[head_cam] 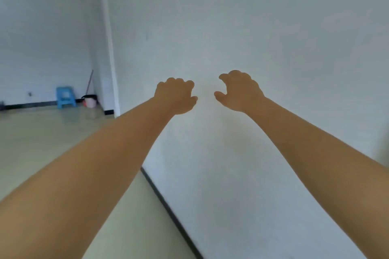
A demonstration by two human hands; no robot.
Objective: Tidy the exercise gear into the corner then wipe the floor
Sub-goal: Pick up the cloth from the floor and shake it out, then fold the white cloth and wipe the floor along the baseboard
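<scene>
Both my arms stretch forward in front of a plain white wall (231, 38). My left hand (175, 95) hangs with fingers loosely curled and holds nothing. My right hand (240, 91) is a short gap to its right, fingers also loosely curled, thumb pointing toward the left hand, and it holds nothing. No exercise gear shows in this view. In the far left corner a thin mop handle (90, 82) leans on the wall above a pink bucket (90, 101).
A small blue plastic stool (65, 97) stands by the far wall, left of the bucket. The pale glossy floor (52, 139) spreads across the left. A dark skirting strip (168, 210) runs along the base of the near wall.
</scene>
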